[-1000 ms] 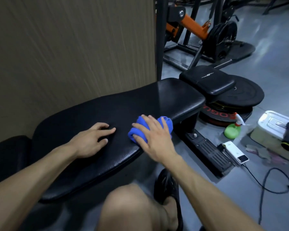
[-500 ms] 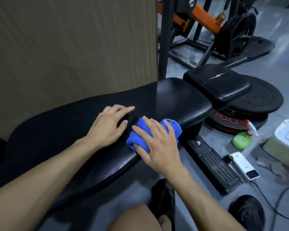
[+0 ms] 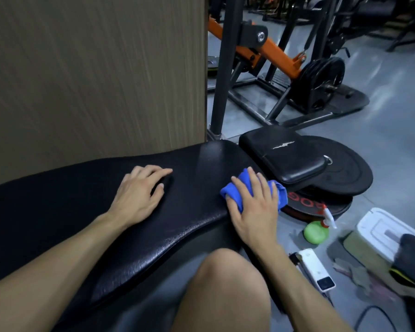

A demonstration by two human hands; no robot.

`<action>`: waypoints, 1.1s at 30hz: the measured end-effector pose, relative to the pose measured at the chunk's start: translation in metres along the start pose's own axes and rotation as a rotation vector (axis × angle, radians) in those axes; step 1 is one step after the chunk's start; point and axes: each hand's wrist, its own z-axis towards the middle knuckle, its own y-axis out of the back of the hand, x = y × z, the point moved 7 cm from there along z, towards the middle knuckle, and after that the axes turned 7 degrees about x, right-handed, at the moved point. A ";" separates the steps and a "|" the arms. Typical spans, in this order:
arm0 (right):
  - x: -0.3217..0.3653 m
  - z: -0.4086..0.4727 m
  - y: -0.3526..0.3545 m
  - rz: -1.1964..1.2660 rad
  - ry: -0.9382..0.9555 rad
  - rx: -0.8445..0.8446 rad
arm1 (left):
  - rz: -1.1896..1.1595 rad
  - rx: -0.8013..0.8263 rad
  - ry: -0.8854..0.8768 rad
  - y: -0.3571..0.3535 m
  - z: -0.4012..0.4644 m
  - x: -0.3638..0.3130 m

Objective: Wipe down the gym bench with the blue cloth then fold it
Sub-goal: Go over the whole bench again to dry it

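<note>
The black padded gym bench [image 3: 86, 212] runs from the lower left up to its rounded end at the middle. My right hand [image 3: 254, 207] presses a bunched blue cloth [image 3: 235, 191] onto the bench's near edge close to that end, fingers spread over the cloth. My left hand [image 3: 139, 195] rests flat on the bench pad to the left of the cloth, fingers pointing right. Most of the cloth is hidden under my right hand.
A brown wall panel [image 3: 94, 75] stands behind the bench. Right of the bench lie a black pad [image 3: 285, 156] on stacked weight plates [image 3: 340, 173], a green spray bottle [image 3: 316, 231], a white device with a cable [image 3: 316, 269] and a white box [image 3: 383, 231]. My knee [image 3: 225, 288] is below.
My right hand has slid the blue cloth further toward the bench's rounded end. My left hand stays flat on the pad. The camera has shifted, and my knee has come back into view.
</note>
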 end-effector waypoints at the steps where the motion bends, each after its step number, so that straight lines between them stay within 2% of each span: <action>1: 0.001 0.001 0.000 -0.027 0.105 0.065 | 0.011 0.004 0.017 -0.002 0.001 0.000; 4: -0.019 0.027 0.001 -0.164 0.294 0.224 | 0.043 0.010 0.039 -0.005 0.002 0.000; 9: -0.047 0.098 -0.009 -0.185 0.055 0.350 | 0.083 0.010 0.090 -0.008 0.002 0.003; 13: 0.003 0.142 -0.034 -0.126 0.079 0.362 | 0.096 -0.002 0.103 -0.010 0.003 0.002; 15: 0.052 0.139 -0.043 -0.096 0.222 0.415 | 0.075 -0.008 0.111 -0.009 0.004 0.002; 17: 0.102 0.106 -0.047 -0.039 0.490 0.441 | 0.050 -0.013 0.114 -0.008 0.004 0.004; 19: 0.116 0.075 -0.045 -0.003 0.705 0.480 | 0.021 -0.017 0.118 -0.009 0.005 0.006; 20: 0.107 0.083 -0.044 0.000 0.727 0.495 | 0.018 -0.017 0.116 -0.010 0.005 0.007; 22: 0.069 0.130 -0.052 -0.065 0.578 0.474 | 0.025 -0.017 0.116 -0.010 0.006 0.008; 25: 0.009 0.205 -0.065 -0.116 0.134 0.492 | 0.018 -0.019 0.124 -0.009 0.005 0.006; 27: 0.023 0.216 -0.076 -0.136 0.079 0.500 | 0.029 -0.017 0.121 -0.010 0.005 0.006; 31: 0.106 0.150 -0.073 -0.130 0.468 0.515 | 0.049 -0.008 0.112 -0.011 0.007 0.007; 33: 0.111 0.115 -0.057 -0.082 0.613 0.482 | 0.047 -0.008 0.112 -0.012 0.006 0.007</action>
